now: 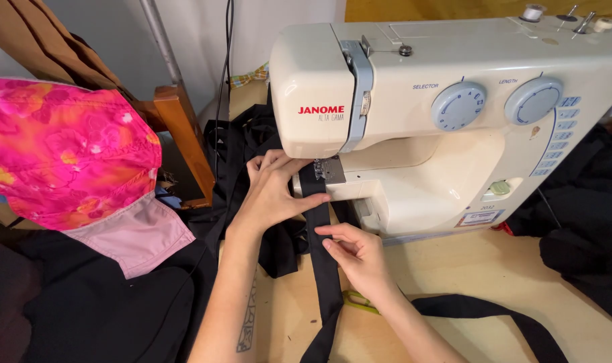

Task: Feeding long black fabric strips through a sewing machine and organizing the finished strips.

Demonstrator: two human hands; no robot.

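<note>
A long black strap (324, 262) of flat, matte fabric runs up the wooden table (494, 269) from its near edge to the cream sewing machine (454, 121), which stands along the far side. The strap's upper end lies flat on the machine's arm, tucked under the metal presser foot (328, 169). The left hand (272, 191) rests palm down beside the foot, fingers pressing on the strap's left edge. The right hand (356, 252) sits lower down and pinches the strap's right edge between thumb and fingertips. Below the hands the strap hangs straight toward the near edge; another length of it curves across the table toward the near right corner.
</note>
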